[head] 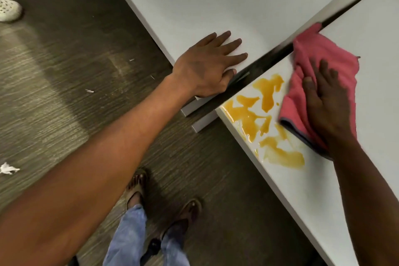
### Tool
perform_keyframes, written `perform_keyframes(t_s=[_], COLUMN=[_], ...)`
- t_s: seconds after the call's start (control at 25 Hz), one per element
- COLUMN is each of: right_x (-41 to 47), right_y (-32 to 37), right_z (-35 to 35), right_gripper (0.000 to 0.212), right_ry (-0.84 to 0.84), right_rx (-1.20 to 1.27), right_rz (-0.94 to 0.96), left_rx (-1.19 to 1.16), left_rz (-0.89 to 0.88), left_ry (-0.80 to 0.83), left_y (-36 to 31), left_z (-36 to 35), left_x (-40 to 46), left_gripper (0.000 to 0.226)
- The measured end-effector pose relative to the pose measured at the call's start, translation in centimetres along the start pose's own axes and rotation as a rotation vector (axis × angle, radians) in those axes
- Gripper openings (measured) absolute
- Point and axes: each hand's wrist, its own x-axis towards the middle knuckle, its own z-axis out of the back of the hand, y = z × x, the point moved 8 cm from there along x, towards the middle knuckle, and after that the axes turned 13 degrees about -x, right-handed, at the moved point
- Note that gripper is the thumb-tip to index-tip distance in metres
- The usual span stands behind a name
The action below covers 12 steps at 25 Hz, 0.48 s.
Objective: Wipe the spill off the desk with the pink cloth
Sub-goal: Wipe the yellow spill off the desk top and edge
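An orange-yellow spill [264, 119] lies in several patches near the corner of the white desk [371, 54]. The pink cloth [319, 56] rests on that desk just right of the spill, its lower edge touching the smear. My right hand [326, 106] presses flat on the cloth with fingers spread. My left hand [207, 65] lies palm down, fingers apart, on the corner of the neighbouring white desk [216, 0], holding nothing.
A dark gap with a divider strip [269, 58] separates the two desks. The floor [64, 71] is dark wood-pattern with scraps of white paper [8, 168]. My feet in sandals [164, 201] stand below. Another person's white shoe [8, 9] is at far left.
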Motion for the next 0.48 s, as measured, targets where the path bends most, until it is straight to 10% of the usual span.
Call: perform_keyframes(t_s=[0.24, 0.48], right_x=[-3.6, -0.4], right_y=[1.9, 3.2], right_z=[-0.2, -0.2], right_gripper=[0.055, 0.051], right_ry=[0.066, 0.014], right_rx=[-0.003, -0.02], right_rz=[0.251, 0.062], left_rx=[0.038, 0.049], left_rz=[0.018, 0.026], left_ry=[-0.045, -0.061], left_y=[0.2, 0.3], left_z=[0.0, -0.1], left_x=[-1.7, -2.1], left_gripper=[0.056, 0.058])
